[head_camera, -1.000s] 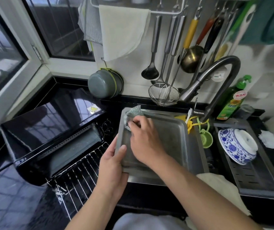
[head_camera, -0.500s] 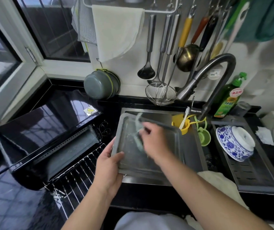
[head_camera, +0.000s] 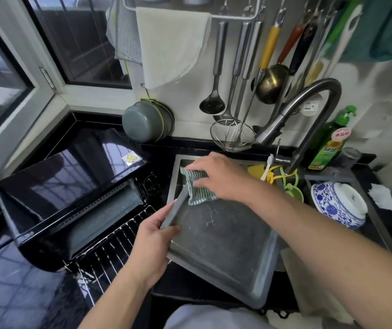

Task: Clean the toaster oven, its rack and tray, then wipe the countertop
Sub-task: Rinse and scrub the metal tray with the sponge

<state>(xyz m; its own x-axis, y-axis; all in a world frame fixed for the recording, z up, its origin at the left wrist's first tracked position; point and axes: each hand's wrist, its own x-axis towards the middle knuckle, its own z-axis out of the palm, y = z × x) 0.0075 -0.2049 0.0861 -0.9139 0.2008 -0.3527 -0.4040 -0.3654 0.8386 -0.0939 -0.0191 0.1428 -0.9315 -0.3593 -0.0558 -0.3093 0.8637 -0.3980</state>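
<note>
Since half a second ago, the tray [head_camera: 223, 248] has swung round and come nearer, and the sponge [head_camera: 196, 187] has slid up to its far left corner. Held tilted over the sink [head_camera: 178, 172], the tray's grey floor shows pale smears and nothing else lies in it. The left hand [head_camera: 153, 243] grips its left rim, thumb over the edge. The right hand [head_camera: 221, 178] presses the striped green sponge down with fingers curled over it.

At the sink's far right corner sit a yellow cup [head_camera: 257, 169] holding a white brush [head_camera: 268, 166] and a green cup [head_camera: 293, 191], under the tap [head_camera: 309, 110]. A blue-and-white bowl [head_camera: 338, 204] lies in the drain tray [head_camera: 377, 236] at the right. A green soap bottle [head_camera: 328, 143] stands on the counter's back edge. On the counter's left end the toaster oven [head_camera: 71, 186] stands open, its rack [head_camera: 109, 255] pulled partly out.
</note>
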